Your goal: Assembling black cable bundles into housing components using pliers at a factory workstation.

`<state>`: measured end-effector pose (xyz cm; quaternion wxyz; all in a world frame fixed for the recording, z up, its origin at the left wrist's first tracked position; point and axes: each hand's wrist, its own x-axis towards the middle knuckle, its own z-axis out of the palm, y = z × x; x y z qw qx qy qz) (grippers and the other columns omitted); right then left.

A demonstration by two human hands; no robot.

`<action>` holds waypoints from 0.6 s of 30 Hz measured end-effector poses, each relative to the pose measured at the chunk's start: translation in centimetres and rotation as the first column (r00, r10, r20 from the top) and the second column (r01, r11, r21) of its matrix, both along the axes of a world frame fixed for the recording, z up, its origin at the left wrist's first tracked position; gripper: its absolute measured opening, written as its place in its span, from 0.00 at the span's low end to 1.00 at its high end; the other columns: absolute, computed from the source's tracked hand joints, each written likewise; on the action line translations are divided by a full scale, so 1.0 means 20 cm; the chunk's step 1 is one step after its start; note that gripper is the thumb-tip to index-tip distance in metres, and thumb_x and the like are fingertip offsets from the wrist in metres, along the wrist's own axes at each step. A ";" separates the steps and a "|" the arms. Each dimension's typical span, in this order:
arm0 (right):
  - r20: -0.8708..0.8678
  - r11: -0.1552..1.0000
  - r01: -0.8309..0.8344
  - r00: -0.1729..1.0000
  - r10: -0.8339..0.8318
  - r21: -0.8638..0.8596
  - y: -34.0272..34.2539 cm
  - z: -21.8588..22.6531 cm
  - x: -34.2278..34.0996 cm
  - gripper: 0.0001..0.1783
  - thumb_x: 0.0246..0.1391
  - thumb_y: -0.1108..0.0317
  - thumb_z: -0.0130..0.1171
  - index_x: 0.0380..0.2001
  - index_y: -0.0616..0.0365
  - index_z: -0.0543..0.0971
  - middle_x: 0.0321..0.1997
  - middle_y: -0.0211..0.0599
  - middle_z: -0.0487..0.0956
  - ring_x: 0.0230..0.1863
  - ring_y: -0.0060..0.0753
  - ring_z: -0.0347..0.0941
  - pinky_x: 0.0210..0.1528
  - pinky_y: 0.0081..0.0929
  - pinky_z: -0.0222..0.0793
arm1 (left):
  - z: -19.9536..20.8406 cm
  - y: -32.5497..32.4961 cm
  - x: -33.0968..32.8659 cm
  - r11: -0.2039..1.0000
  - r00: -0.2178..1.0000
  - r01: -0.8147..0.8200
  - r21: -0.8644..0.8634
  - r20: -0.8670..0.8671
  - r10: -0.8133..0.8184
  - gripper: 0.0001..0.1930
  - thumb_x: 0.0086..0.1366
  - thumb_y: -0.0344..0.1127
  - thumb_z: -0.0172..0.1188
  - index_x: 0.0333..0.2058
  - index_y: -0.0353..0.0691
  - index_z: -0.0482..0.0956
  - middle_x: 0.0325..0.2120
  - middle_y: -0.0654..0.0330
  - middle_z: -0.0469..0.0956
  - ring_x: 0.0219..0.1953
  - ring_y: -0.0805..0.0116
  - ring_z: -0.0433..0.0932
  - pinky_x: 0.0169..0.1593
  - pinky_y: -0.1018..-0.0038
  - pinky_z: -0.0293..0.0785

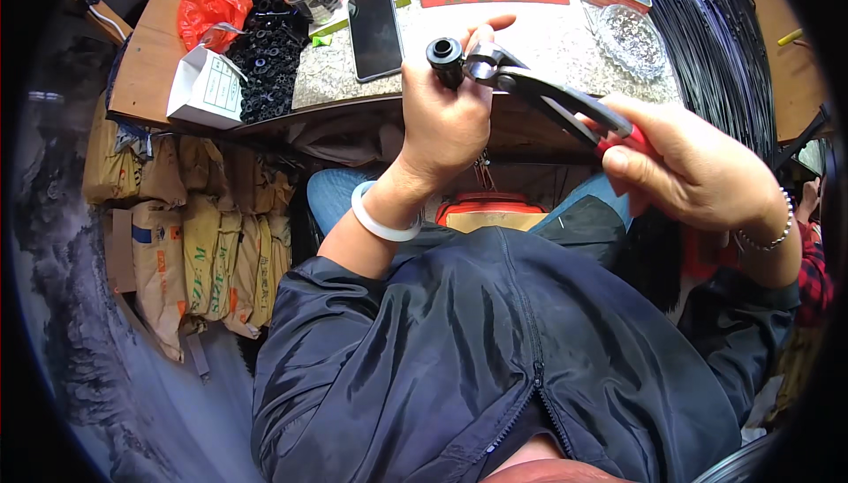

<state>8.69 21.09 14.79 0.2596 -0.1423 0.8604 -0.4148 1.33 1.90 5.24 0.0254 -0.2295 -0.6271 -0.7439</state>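
Note:
Upright in my left hand (449, 125) is a black hollow cylindrical part (446, 61), its round open end turned up and my fingers closed around it. My right hand (698, 169) grips a pair of pincers (565, 105) by its red-ended handles. The metal jaws of the pincers lie right beside the cylinder, at my left fingers. Whether they bite on anything there I cannot tell. Both hands are above the near edge of a speckled worktop (344, 93).
A dark phone (375, 33) and a white box (205, 86) lie left, near heaped small black parts (265, 64) and a red plastic bag (215, 8). Right are a glass dish (630, 40) and long black strips (720, 50). Another person's plaid sleeve (814, 280) shows far right.

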 end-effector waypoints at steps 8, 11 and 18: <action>0.120 0.997 0.065 0.990 -0.069 0.037 -0.04 -0.01 -0.01 0.14 0.63 0.61 0.43 0.35 0.62 0.70 0.13 0.27 0.67 0.12 0.15 0.63 0.15 0.16 0.60 | 0.00 -0.02 -0.03 0.984 0.997 -0.071 -0.165 -0.049 0.063 0.10 0.63 0.28 0.49 0.36 0.28 0.78 0.18 0.70 0.69 0.23 0.84 0.64 0.27 0.83 0.62; -0.049 0.990 0.047 0.997 -0.054 -0.134 -0.02 -0.20 0.00 0.13 0.63 0.63 0.42 0.41 0.63 0.70 0.16 0.27 0.68 0.17 0.15 0.66 0.19 0.16 0.63 | 0.05 0.00 -0.01 0.999 0.999 0.007 -0.043 0.033 -0.005 0.15 0.68 0.36 0.46 0.40 0.30 0.76 0.11 0.73 0.61 0.11 0.88 0.56 0.15 0.86 0.51; -0.238 0.997 0.054 0.969 -0.068 -0.062 0.00 -0.04 -0.01 0.13 0.62 0.61 0.46 0.34 0.62 0.68 0.16 0.24 0.63 0.18 0.15 0.57 0.20 0.18 0.56 | 0.04 0.01 -0.04 0.996 0.995 -0.015 -0.093 -0.099 0.006 0.13 0.67 0.33 0.47 0.37 0.29 0.77 0.11 0.72 0.64 0.11 0.87 0.57 0.15 0.86 0.50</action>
